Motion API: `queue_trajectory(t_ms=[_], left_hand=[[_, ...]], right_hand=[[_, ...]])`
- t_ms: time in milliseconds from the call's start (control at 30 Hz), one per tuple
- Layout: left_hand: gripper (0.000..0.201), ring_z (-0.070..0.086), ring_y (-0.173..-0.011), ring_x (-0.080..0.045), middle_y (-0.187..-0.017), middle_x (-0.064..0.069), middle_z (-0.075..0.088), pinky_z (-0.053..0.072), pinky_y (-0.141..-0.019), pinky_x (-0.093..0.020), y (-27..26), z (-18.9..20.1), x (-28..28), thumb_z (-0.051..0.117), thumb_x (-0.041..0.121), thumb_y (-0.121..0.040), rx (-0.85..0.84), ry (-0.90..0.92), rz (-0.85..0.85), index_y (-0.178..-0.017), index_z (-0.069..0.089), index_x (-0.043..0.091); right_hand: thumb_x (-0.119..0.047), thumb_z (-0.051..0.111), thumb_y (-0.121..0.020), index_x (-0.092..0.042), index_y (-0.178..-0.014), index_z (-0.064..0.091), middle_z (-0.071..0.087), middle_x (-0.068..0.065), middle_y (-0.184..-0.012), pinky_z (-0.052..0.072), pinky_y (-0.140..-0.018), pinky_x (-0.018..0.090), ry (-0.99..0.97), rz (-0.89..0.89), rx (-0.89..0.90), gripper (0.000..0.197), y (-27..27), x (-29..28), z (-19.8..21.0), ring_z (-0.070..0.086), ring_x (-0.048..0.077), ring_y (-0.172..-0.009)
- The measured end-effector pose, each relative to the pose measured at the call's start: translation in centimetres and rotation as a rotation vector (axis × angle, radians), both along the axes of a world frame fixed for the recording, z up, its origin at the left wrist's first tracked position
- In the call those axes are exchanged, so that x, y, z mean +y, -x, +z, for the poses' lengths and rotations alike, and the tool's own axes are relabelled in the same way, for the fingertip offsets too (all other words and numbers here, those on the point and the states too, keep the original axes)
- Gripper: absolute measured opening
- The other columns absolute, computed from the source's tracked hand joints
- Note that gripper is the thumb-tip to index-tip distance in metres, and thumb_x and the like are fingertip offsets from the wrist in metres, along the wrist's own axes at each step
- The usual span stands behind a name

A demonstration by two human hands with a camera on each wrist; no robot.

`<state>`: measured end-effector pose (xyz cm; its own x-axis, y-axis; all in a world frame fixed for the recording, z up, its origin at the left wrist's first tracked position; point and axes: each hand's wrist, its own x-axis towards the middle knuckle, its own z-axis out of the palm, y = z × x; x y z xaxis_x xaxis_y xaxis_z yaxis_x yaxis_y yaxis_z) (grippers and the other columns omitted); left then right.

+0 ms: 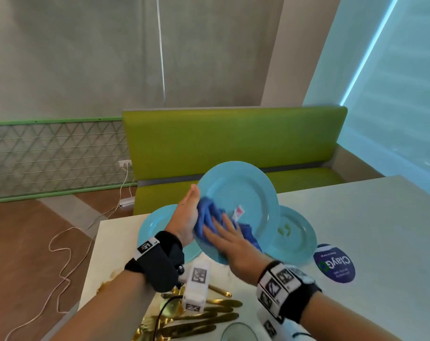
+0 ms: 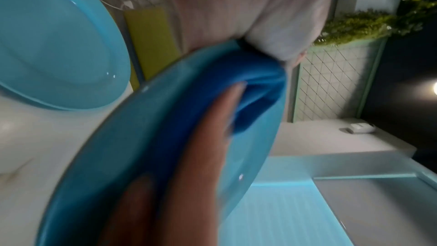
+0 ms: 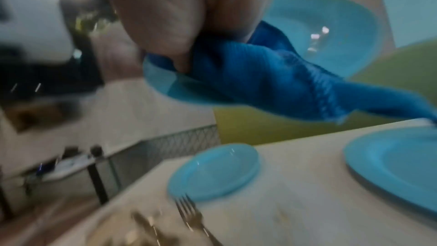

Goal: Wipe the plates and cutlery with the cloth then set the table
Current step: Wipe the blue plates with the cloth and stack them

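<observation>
A round, glossy light-blue plate (image 1: 243, 193) is held up in the air above the desk (image 1: 371, 232), tilted steeply so its face turns toward the person and its top edge leans away toward the green bench (image 1: 233, 139). The left hand (image 1: 187, 215) holds the plate at its left rim, thumb on the front; the fingers behind it are hidden, so how far they curl cannot be told from the head view. The right hand (image 1: 231, 242) lies with straight, spread fingers pressing a crumpled dark-blue cloth (image 1: 209, 212) flat against the plate's lower left face; a small white tag (image 1: 238, 212) shows on the cloth. Two more light-blue plates lie flat on the desk, one at the left (image 1: 157, 222) and one at the right (image 1: 295, 235), partly behind the raised one. Gold cutlery (image 1: 209, 316) lies in a loose heap at the near edge. The desk is pale, with a round dark-blue sticker (image 1: 337, 264). Beyond are grey walls, a wood floor (image 1: 24, 242) and a trailing white cable (image 1: 61, 242).
</observation>
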<state>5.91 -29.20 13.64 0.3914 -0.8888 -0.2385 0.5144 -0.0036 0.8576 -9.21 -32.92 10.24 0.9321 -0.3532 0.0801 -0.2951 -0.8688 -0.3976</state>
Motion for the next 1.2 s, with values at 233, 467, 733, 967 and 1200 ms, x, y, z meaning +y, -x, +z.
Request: queue_trajectory(t_ms=[233,467,733,967,1200], left_hand=[[0.035,0.063,-0.104,-0.013,-0.115,0.007,0.065,0.052,-0.088,-0.035,-2.0,-0.1,1.8,0.028,0.041,-0.099,-0.173,0.000,-0.068,-0.119,0.054,0.029],[0.029,0.067,-0.095,-0.007,-0.105,0.008,0.070,0.054,-0.087,-0.029,0.3,-1.7,1.5,0.034,0.036,-0.099,-0.177,-0.102,-0.117,-0.107,0.059,0.026],[0.035,0.058,-0.102,-0.027,-0.134,-0.010,0.055,0.044,-0.093,-0.040,-4.2,-7.2,2.8,0.029,0.030,-0.103,0.119,-0.254,0.241,-0.126,0.051,0.016],[0.041,0.046,-0.128,-0.040,-0.142,-0.026,0.042,0.044,-0.090,-0.038,-8.2,-12.2,4.4,0.030,0.012,-0.103,-0.072,-0.604,0.438,-0.139,0.034,-0.007],[0.046,0.054,-0.120,-0.036,-0.132,-0.023,0.054,0.046,-0.097,-0.037,-9.2,-14.8,4.3,0.054,0.025,-0.093,-0.287,-0.861,0.285,-0.129,0.051,-0.003]], right_hand=[[0.006,0.034,-0.057,-0.039,-0.144,0.020,0.051,0.000,-0.133,0.024,-0.109,0.048,0.333,0.019,0.112,0.098,5.6,-9.3,-0.9,-0.006,0.014,-0.145],[0.005,0.021,-0.067,-0.009,-0.143,0.026,0.006,-0.005,-0.145,-0.001,-0.114,0.041,0.180,-0.192,-0.102,0.077,1.1,-8.9,2.2,-0.004,0.020,-0.137],[0.011,0.041,-0.091,-0.004,-0.137,0.040,0.035,0.001,-0.143,0.008,-0.100,-0.008,-0.097,-0.412,-0.306,0.048,2.6,-9.4,1.8,0.030,0.026,-0.139],[0.002,0.039,-0.095,-0.018,-0.141,0.035,0.037,0.001,-0.148,0.018,-0.104,0.010,-0.209,-0.503,-0.154,0.051,5.4,-10.3,-0.1,0.034,0.019,-0.138],[0.000,0.039,-0.096,-0.018,-0.142,0.034,0.041,0.001,-0.145,0.022,-0.097,0.011,-0.227,-0.596,-0.073,0.050,7.0,-10.9,-1.6,0.042,0.020,-0.131]])
